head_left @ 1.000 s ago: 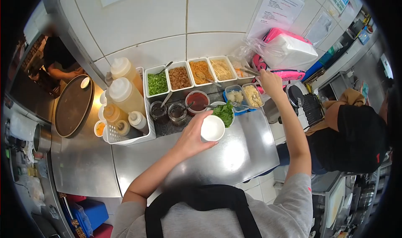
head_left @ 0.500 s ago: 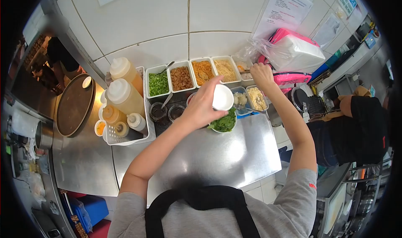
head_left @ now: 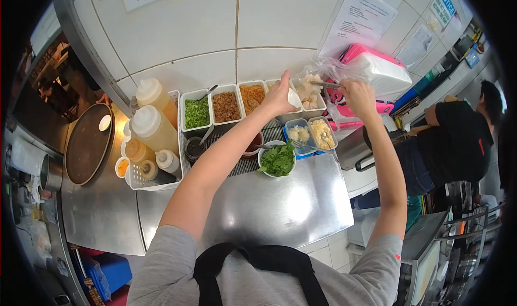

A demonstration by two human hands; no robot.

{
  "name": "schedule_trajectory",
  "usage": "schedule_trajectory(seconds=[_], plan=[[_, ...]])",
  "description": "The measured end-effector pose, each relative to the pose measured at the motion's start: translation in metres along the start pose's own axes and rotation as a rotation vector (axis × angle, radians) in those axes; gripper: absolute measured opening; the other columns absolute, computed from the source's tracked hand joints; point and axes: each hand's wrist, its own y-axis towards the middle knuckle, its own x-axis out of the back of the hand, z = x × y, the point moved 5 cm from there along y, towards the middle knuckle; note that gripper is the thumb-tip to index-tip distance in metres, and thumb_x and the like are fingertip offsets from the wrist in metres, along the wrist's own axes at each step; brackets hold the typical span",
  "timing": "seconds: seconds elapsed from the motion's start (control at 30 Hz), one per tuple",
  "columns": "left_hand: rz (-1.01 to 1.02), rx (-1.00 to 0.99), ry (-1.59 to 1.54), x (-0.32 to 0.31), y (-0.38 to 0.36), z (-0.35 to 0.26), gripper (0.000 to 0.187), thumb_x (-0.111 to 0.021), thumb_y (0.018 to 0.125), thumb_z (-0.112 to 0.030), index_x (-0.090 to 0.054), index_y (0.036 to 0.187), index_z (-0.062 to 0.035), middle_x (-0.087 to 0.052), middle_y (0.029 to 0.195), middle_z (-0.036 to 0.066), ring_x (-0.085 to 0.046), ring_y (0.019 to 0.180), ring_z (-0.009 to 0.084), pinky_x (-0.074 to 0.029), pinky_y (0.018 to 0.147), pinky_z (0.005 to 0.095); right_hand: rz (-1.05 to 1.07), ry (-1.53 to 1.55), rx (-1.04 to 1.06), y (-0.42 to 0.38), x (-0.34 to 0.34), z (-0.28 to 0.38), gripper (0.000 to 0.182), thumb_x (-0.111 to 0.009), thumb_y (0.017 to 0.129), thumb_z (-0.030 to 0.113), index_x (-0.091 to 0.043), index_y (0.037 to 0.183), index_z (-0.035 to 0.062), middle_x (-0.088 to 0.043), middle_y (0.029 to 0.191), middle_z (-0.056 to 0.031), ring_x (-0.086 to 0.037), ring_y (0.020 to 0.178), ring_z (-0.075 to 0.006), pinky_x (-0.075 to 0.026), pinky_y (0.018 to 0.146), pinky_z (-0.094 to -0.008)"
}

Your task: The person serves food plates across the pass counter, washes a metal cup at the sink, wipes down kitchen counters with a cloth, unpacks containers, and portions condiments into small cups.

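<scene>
My left hand (head_left: 277,99) grips a small white bowl (head_left: 294,100), tilted beside the rear right container (head_left: 316,113) of pale pieces. In my right hand (head_left: 357,97) is a metal utensil (head_left: 326,84), its far end over that container among pale food (head_left: 311,82); I cannot tell whether it is a spoon or tongs. Nearer me stands a bowl of leafy greens (head_left: 278,160). Beside it are a tub of chopped white food (head_left: 299,133) and a tub of minced pale-yellow food (head_left: 323,133). My left forearm partly covers the middle containers.
Green onions (head_left: 197,113), brown bits (head_left: 225,106) and orange shreds (head_left: 251,97) fill white containers along the wall. Squeeze bottles (head_left: 153,124) stand in a white basket (head_left: 156,186) at left, near a round brown tray (head_left: 81,155). A pink-and-white package (head_left: 377,69) and another person (head_left: 463,133) are at right.
My left hand has moved back and right with the white bowl, uncovering the greens. My right hand has lifted the utensil, with pale food at its end. The view has shifted slightly.
</scene>
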Motion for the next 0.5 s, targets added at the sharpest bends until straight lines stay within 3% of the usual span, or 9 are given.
schedule_trajectory(seconds=[0.17,0.3,0.37,0.5], plan=[[-0.02,-0.023,-0.164,0.0,0.008,-0.006,0.119,-0.082,0.049,-0.014,-0.003,0.138,-0.0041,-0.044,0.121,0.027,-0.045,0.112,0.038,-0.038,0.095,0.0402,0.033,0.117,0.074,0.011,0.033,0.009,0.017,-0.057,0.078,0.024,-0.062,0.079,0.0076,-0.061,0.072,-0.0137,-0.059,0.073,-0.0325,-0.045,0.062,-0.0434],[-0.067,-0.068,-0.292,0.014,0.005,-0.016,0.12,-0.082,0.049,-0.014,-0.002,0.139,-0.0087,-0.046,0.12,0.024,-0.046,0.112,0.0352,-0.038,0.095,0.0403,0.127,0.187,0.1,0.011,0.016,0.018,0.018,-0.058,0.078,0.025,-0.064,0.082,0.0088,-0.062,0.072,-0.0135,-0.058,0.072,-0.0333,-0.044,0.064,-0.044],[-0.033,-0.205,-0.359,0.017,0.002,-0.019,0.121,-0.083,0.049,-0.014,-0.003,0.139,-0.0121,-0.047,0.117,0.021,-0.048,0.11,0.0336,-0.038,0.095,0.0396,0.232,0.287,0.064,0.011,0.003,0.022,0.019,-0.058,0.077,0.025,-0.064,0.084,0.0087,-0.062,0.071,-0.0131,-0.058,0.073,-0.033,-0.044,0.065,-0.0441],[-0.031,-0.232,-0.376,0.022,0.0,-0.008,0.121,-0.083,0.049,-0.014,-0.003,0.14,-0.0136,-0.047,0.115,0.02,-0.048,0.108,0.0327,-0.038,0.095,0.0383,0.25,0.263,0.067,0.015,0.01,0.021,0.019,-0.058,0.077,0.025,-0.064,0.085,0.0087,-0.062,0.073,-0.0131,-0.059,0.074,-0.0327,-0.043,0.065,-0.044]])
